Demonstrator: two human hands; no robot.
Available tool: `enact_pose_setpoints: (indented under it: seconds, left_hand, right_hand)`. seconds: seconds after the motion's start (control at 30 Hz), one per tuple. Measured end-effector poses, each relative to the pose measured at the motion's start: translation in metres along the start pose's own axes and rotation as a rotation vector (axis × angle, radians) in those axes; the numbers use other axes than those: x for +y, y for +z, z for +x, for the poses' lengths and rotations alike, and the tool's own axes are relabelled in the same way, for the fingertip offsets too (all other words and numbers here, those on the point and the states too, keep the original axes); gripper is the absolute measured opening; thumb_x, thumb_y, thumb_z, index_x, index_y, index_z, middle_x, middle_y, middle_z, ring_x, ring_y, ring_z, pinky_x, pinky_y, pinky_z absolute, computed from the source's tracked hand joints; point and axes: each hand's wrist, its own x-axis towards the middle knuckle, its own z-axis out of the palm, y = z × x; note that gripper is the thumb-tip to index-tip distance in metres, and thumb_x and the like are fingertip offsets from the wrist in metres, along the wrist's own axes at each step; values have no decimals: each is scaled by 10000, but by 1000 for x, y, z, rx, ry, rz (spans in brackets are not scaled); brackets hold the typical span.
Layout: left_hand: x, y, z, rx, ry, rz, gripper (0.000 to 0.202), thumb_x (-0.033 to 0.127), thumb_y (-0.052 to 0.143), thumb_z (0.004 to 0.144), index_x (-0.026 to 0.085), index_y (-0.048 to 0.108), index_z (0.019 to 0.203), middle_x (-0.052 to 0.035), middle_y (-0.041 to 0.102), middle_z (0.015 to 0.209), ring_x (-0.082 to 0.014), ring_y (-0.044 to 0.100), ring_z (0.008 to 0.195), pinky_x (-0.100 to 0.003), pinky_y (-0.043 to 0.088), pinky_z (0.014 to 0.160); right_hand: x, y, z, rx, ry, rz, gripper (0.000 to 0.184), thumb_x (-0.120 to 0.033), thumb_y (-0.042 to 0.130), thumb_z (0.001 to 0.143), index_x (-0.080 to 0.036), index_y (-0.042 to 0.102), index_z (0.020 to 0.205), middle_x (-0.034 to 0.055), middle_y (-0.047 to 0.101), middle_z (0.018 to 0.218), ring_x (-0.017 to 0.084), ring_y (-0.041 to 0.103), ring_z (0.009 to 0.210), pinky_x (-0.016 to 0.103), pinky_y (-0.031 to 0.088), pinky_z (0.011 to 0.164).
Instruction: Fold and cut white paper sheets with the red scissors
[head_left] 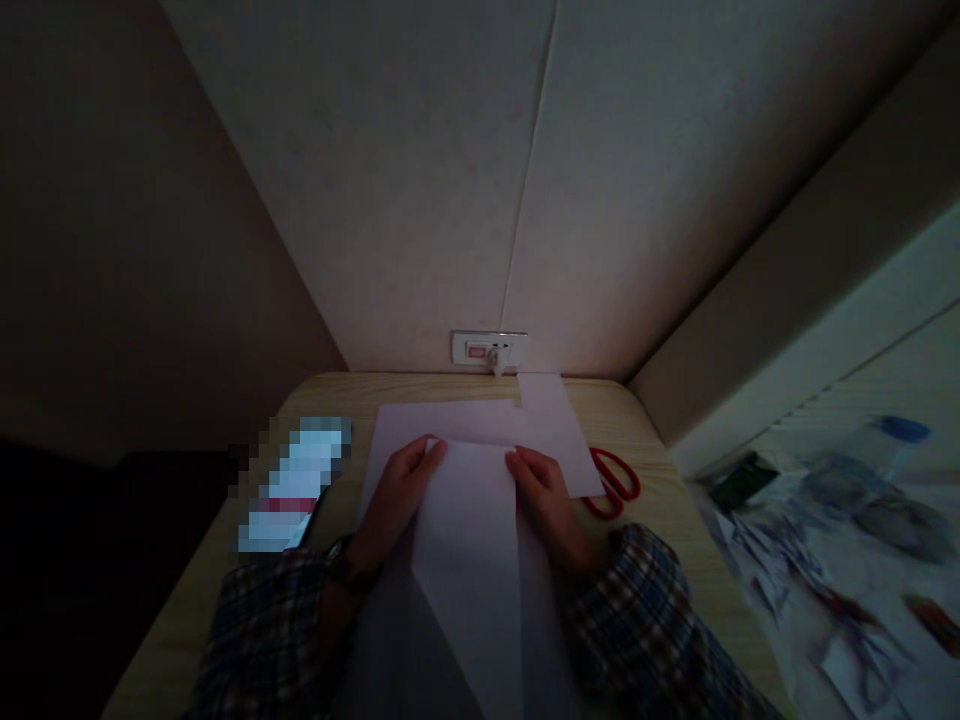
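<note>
Under a dim, pale wall (390, 200), your wood-grained desk (679, 520) met its base, and to the right of it spread a cluttered pale surface (922, 680). On the desk lay a large white backing sheet (401, 420). Above it you gripped a folded sheet (472, 530): your left hand (405, 478) pinched its upper left corner and your right hand (545, 490) its upper right, thumbs on top, a slanting fold edge running down below your left hand. A narrower paper strip (566, 440) lay beside your right hand, reaching back to the wall. To your left sat a lit phone (296, 475), its screen blurred into blocks and unreadable. On the cluttered side rested some crumpled clear plastic (900, 522), its contents impossible to make out, and a green-and-white box (750, 480) too dim to read. Red-handled scissors (613, 487) lay by the strip, blades hidden. Low on the wall was a socket plate (489, 348) with a white plug (496, 360) in it.
</note>
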Motion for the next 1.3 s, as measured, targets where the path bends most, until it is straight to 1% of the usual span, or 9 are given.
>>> enact_pose_setpoints:
  seconds: [0.2, 0.4, 0.67, 0.83, 0.97, 1.03, 1.13, 1.2, 1.3]
  left_hand:
    - [-1, 1, -1, 22, 42, 15, 298, 427, 525, 759, 170, 462, 622, 62, 425, 582, -93, 397, 538, -195, 301, 481]
    - [-3, 2, -1, -19, 76, 58, 288, 421, 521, 767, 165, 498, 639, 53, 452, 580, -104, 426, 555, -199, 320, 491]
    - [-2, 4, -3, -90, -61, -18, 252, 388, 630, 676, 162, 518, 681, 50, 504, 586, -107, 463, 535, -194, 334, 477]
    - [-3, 4, -5, -76, -41, 12, 278, 401, 628, 687, 167, 481, 657, 59, 472, 565, -98, 444, 512, -194, 329, 468]
    - [-1, 6, -7, -59, -45, -15, 272, 403, 634, 685, 163, 507, 666, 55, 502, 572, -100, 465, 517, -195, 341, 470]
    - [2, 7, -8, -64, -66, -69, 259, 393, 646, 673, 154, 548, 701, 39, 559, 610, -114, 504, 548, -205, 367, 492]
    - [8, 8, -9, -137, -119, -150, 288, 369, 666, 650, 132, 615, 806, -6, 651, 709, -155, 577, 640, -235, 418, 563]
    - [10, 8, -9, -190, -150, -162, 312, 354, 675, 641, 120, 638, 844, -26, 676, 737, -175, 604, 679, -251, 434, 605]
    - [10, 6, -8, -190, -162, -136, 302, 353, 681, 635, 118, 648, 822, -26, 681, 715, -177, 610, 654, -257, 435, 599]
  right_hand:
    - [1, 2, -1, 27, -46, -45, 348, -452, 464, 807, -202, 449, 565, -39, 414, 487, 124, 395, 473, 238, 292, 434]
    - [-5, 0, -1, 31, -57, -87, 331, -435, 458, 802, -203, 436, 568, -41, 406, 505, 125, 388, 479, 237, 280, 434]
    - [-6, 1, -4, -8, -119, -204, 348, -430, 425, 835, -190, 453, 585, -38, 405, 537, 120, 382, 504, 232, 272, 453]
    - [-6, 2, -3, -5, -88, -157, 343, -441, 449, 818, -196, 451, 578, -40, 403, 518, 122, 384, 493, 231, 281, 442]
    - [-7, 2, -3, -9, -65, -90, 343, -442, 467, 804, -197, 436, 566, -43, 377, 513, 116, 357, 478, 229, 260, 424]
    - [-8, 1, -3, 16, -65, -64, 343, -443, 475, 798, -193, 433, 566, -42, 374, 527, 112, 344, 488, 228, 255, 426]
    - [-8, -4, -3, 105, -50, -19, 341, -447, 475, 796, -191, 423, 577, -41, 363, 546, 109, 327, 503, 225, 247, 423]
    - [-8, -6, -3, 172, -40, 12, 333, -442, 472, 799, -191, 421, 587, -41, 364, 556, 108, 326, 513, 223, 248, 421]
    - [-8, -7, -2, 224, -33, 45, 329, -430, 473, 805, -191, 419, 585, -45, 355, 554, 105, 312, 508, 225, 238, 417]
